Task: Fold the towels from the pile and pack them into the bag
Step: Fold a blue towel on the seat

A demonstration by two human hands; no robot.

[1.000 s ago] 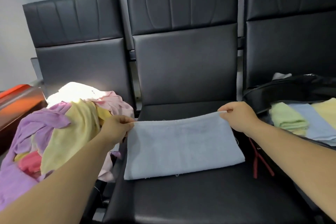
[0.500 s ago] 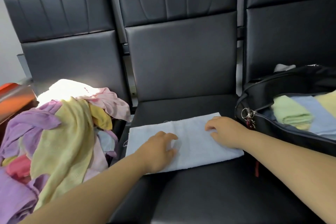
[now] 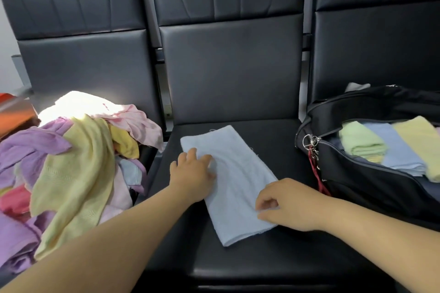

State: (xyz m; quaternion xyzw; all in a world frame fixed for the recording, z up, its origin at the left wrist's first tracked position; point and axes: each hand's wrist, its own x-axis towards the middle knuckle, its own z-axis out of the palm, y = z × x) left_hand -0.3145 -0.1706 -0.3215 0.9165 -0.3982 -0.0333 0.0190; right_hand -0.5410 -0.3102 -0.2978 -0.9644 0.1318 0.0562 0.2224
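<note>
A pale blue towel (image 3: 234,178), folded into a long strip, lies slanted on the middle black seat (image 3: 238,259). My left hand (image 3: 194,175) rests flat on its far left part, fingers spread. My right hand (image 3: 289,204) pinches the towel's near right edge between thumb and fingers. The pile of loose towels (image 3: 71,164), purple, yellow, pink and white, covers the left seat. The black bag (image 3: 371,181) stands unzipped on the right seat, with folded green (image 3: 362,144), blue (image 3: 400,152) and yellow towels (image 3: 421,143) inside.
Three black padded chairs stand side by side with tall backrests (image 3: 228,64). A key ring with a red strap (image 3: 314,152) hangs off the bag's zip. An orange object (image 3: 14,112) shows at the far left edge.
The towel has turned from lying crosswise to slanting away from me. Both hands left its far corners; the left now presses on it and the right grips its near edge.
</note>
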